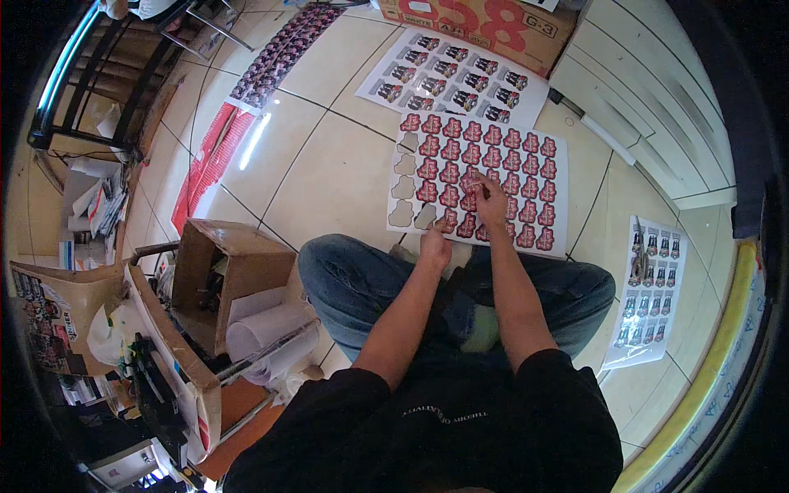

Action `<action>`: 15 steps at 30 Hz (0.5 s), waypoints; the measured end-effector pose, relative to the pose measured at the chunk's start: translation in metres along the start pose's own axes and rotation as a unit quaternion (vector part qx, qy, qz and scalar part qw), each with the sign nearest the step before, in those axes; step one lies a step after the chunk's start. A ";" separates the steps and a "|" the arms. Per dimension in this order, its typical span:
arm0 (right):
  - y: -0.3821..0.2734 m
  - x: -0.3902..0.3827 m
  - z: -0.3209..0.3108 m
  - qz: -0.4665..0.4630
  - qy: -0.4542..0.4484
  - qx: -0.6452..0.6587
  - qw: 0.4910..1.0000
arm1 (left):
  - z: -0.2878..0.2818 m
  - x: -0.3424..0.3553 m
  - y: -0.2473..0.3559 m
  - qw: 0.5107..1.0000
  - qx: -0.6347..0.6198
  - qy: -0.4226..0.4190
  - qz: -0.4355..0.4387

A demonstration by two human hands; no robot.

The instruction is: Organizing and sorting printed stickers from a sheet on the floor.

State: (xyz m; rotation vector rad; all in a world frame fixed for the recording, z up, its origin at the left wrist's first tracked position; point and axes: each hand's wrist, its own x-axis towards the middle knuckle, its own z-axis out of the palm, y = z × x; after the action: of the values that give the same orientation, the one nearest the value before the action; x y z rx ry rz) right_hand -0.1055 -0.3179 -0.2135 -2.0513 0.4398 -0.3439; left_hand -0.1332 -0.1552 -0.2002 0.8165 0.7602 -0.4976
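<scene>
A brown carton with red print [485, 29] stands on the far side of a glossy tiled floor [320, 164], just beside a white drawer cabinet [657, 99] at right. On the left, an open cardboard box [261, 275] sits near a loose roll of white paper [263, 349], a black metal frame [90, 78] farther off. A long yellow strip [699, 403] curves along the near right.
</scene>
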 end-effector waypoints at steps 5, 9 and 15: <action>0.004 0.000 0.004 -0.005 0.058 0.028 0.998 | -0.002 -0.001 0.014 0.992 0.086 -0.093 0.019; 0.014 -0.011 -0.017 -0.012 0.153 -0.045 0.987 | 0.002 0.000 0.019 0.992 0.043 -0.103 -0.056; 0.025 -0.016 -0.047 -0.003 0.287 -0.131 0.949 | 0.018 0.005 0.012 0.980 0.004 -0.187 -0.070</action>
State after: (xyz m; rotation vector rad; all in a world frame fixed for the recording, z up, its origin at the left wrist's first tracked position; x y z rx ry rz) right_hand -0.1433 -0.3587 -0.2132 -2.1876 0.8697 -0.9400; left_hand -0.1148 -0.1626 -0.1907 0.6535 0.4681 -0.7564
